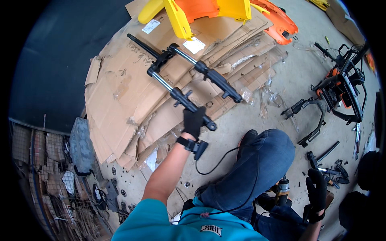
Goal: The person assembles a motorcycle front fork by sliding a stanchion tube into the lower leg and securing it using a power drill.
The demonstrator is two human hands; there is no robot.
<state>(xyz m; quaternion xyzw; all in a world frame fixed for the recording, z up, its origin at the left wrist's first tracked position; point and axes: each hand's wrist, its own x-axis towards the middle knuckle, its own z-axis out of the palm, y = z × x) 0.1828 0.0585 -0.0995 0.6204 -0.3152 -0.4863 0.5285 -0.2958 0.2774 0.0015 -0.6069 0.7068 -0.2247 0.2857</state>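
Note:
My left hand point(194, 121), in a black glove, is closed around the lower end of one leg of a motorcycle front fork point(183, 99). The fork has two black legs with bright silver tubes and a black steering stem point(143, 45) pointing to the far left. It lies over a stack of flattened cardboard point(120, 100); whether it rests fully on it I cannot tell. My right hand point(316, 188), also gloved in black, is low on the right with its fingers stretched out and nothing seen in them. A yellow and black power drill point(282, 190) stands beside my right leg.
Yellow and orange plastic body panels point(213, 10) lie on the far cardboard. A black vehicle frame point(341, 88) stands at right, with another fork set point(327, 172) and loose parts nearer. A wire cage point(48, 176) stands at left. A black cable point(213, 170) crosses near my knee.

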